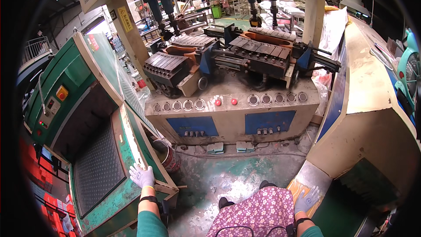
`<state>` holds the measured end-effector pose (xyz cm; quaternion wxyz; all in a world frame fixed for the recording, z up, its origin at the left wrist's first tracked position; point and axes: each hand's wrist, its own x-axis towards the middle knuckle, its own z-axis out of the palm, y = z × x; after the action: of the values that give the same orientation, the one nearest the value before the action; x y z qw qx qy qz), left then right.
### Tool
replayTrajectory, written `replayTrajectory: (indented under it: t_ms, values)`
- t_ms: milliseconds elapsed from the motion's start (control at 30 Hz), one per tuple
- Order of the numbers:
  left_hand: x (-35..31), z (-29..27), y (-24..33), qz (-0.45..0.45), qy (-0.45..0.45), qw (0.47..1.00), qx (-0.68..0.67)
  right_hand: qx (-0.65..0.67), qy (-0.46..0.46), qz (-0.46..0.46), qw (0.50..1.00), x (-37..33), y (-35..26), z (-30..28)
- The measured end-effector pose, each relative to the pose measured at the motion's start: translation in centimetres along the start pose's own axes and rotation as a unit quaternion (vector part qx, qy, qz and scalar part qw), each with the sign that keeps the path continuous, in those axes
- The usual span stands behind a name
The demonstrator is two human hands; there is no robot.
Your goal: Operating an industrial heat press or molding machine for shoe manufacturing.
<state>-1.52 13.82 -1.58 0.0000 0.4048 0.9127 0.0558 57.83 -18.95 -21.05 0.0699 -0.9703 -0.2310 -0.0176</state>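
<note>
My left hand [141, 176], in a pale glove, rests with its fingers stretched out on the worn edge of a green machine frame [137, 142]. Inside that machine lies a dark, studded conveyor bed [100, 169]. On my other side, my right hand [308, 199], gloved too, lies flat with its fingers apart over a tan board [298, 188] beside the beige machine [346, 145]. Neither hand holds anything that I can see. Ahead of me stands a beige two-station press [228, 127], beyond both hands.
The press carries two clamping fixtures [166, 65] [258, 52], red buttons [234, 102] and round gauges. Foot pedals [215, 148] sit at its base. A bucket [170, 160] stands by the green machine. A teal fan [408, 68] is at far right; red crates [37, 166] are at left.
</note>
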Motion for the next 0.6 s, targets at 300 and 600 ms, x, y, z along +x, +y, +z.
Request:
replayTrajectory:
  t_ms: [300, 600]
  values:
    - [0.05, 0.23, -0.13, 0.006, 0.013, 1.000, -0.012, 0.005, 0.018, -0.001, 1.000, 0.00, 0.07, 0.46]
    - [0.08, 0.01, -0.01, 0.001, 0.006, 1.000, 0.006, -0.005, 0.004, 0.003, 1.000, 0.06, 0.13, 0.66]
